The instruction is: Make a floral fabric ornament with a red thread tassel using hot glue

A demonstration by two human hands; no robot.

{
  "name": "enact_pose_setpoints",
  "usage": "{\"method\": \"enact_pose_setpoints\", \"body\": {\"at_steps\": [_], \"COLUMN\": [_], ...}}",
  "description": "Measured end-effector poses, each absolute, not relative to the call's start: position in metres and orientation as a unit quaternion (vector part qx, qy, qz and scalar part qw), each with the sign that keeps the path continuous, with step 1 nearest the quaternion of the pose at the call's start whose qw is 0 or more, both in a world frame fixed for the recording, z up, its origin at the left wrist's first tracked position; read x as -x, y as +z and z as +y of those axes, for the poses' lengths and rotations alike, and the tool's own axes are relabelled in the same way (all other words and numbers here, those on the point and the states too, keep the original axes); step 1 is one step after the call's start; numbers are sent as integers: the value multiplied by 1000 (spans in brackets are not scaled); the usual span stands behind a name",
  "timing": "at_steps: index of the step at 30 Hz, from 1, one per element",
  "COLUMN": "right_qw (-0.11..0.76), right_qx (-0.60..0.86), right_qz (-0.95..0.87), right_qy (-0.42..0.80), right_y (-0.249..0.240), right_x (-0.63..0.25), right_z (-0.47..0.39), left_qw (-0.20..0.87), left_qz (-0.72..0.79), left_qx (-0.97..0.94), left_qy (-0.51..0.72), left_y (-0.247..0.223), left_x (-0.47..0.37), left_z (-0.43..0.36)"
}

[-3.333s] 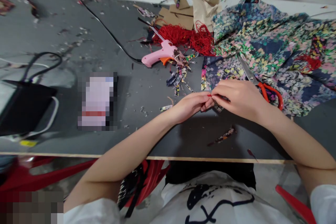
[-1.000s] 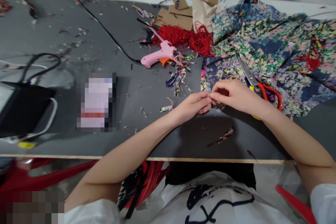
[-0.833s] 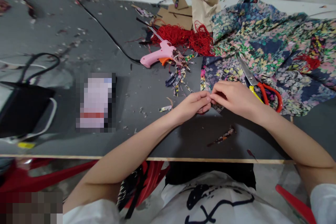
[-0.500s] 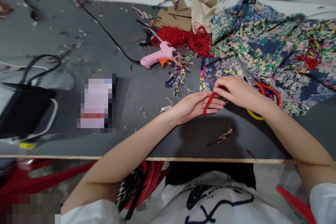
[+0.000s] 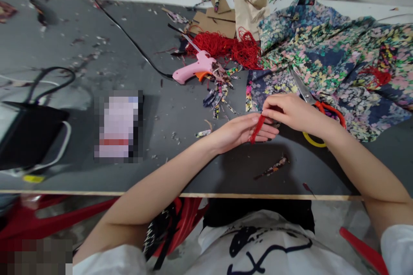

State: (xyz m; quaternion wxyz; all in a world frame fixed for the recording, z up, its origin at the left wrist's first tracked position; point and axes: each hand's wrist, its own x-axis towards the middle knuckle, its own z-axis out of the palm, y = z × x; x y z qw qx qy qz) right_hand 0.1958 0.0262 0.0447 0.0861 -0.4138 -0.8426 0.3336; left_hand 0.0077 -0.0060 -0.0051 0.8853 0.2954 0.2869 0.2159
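Over the table (image 5: 200,176), the left hand (image 5: 235,132) lies open, fingers extended, beneath red thread (image 5: 257,129) pinched in the right hand (image 5: 290,112); scissors (image 5: 306,94) rest on floral cloth (image 5: 335,60).

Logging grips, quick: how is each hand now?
Left hand: open, red thread lying across it.
Right hand: closed, pinching the red thread.

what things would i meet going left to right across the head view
Black case → pixelated phone → pink glue gun → red strands at the hands → scissors → red tuft on the floral cloth.
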Motion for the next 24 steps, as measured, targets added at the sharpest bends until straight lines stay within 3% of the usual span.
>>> {"method": "enact_pose_setpoints", "body": {"at_steps": [5,24], "right_qw": [105,126], "right_qx": [380,404], "right_qz": [-826,-771], "right_qy": [403,475], "right_y": [47,45], "right_x": [-194,-196], "right_z": [23,24], "left_qw": [854,659], "left_qz": [301,398], "left_qx": [-355,-578], "left_qy": [233,272], "left_y": [-4,4], "left_x": [-10,-8], "left_z": [-6,-8]}}
